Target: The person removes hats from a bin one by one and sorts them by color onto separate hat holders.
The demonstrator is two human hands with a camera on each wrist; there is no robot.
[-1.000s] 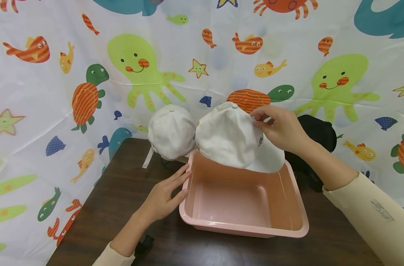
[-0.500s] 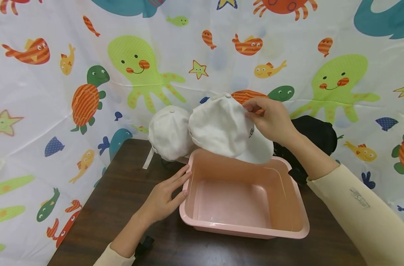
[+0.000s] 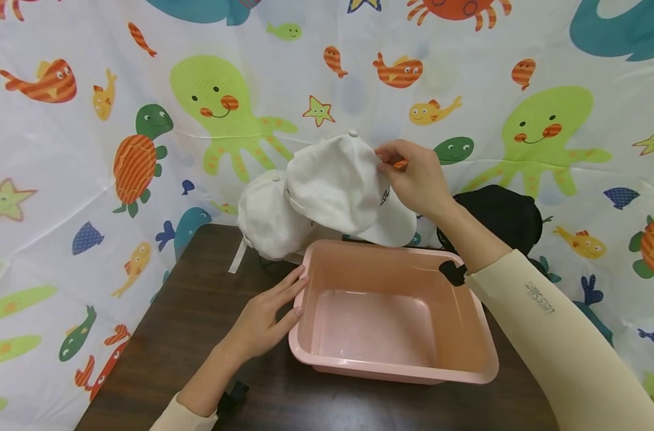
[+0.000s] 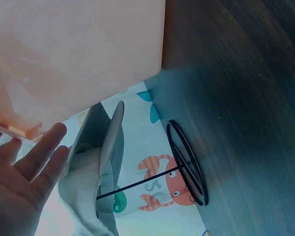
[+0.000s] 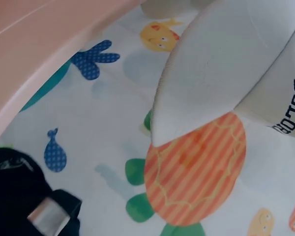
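Note:
My right hand (image 3: 415,179) pinches a white baseball cap (image 3: 334,185) near the front of its crown and holds it raised behind the pink plastic tub (image 3: 397,372). Its brim (image 5: 206,73) and some dark lettering show in the right wrist view; that hand is almost wholly out of that frame. The held cap partly covers a second white cap (image 3: 267,218), which sits at the back left on a thin black wire stand (image 4: 187,167). My left hand (image 3: 262,320) rests with straight fingers against the tub's left rim.
A black cap (image 3: 501,218) sits at the back right, partly behind my right forearm. The dark wooden table (image 3: 208,299) carries the tub. A white curtain (image 3: 305,54) printed with sea animals hangs behind and at the left.
My right hand has lifted the white cap up and to the left, away from above the tub and toward the other white cap. My left hand and the tub have stayed put.

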